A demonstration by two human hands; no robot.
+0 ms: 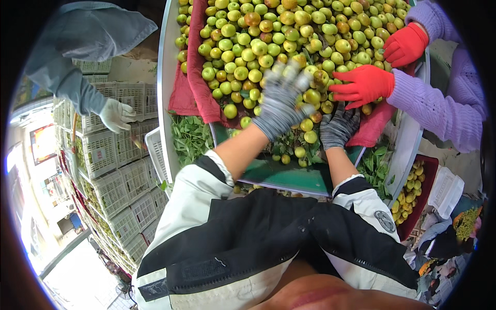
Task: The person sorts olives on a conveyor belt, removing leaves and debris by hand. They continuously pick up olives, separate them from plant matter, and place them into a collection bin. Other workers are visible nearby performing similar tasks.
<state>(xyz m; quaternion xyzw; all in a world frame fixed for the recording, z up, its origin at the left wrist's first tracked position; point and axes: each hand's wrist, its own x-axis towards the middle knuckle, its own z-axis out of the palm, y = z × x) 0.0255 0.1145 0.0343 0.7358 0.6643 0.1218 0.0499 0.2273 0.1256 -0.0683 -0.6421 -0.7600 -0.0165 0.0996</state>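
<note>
A heap of green and reddish jujubes (248, 50) lies on a sorting table lined with red padded cloth (203, 77). My left hand (282, 101), in a grey knit glove, is over the near part of the heap. It is motion-blurred, its fingers spread and nothing seen gripped in them. My right hand (339, 124), gloved alike, rests low beside the fruit at the near right edge of the cloth. A co-worker's red glove (362, 86) partly covers its fingertips, so whether they hold fruit is hidden. Loose jujubes and leaves lie on the green chute (286, 174) between my forearms.
Another red-gloved hand (406, 45) touches the heap at far right. On the left, a co-worker's white glove (117, 115) hangs before stacked white crates (128, 155). Picked leaves (190, 133) fill the table's side channel. A red bin (428, 186) of yellowish fruit stands at right.
</note>
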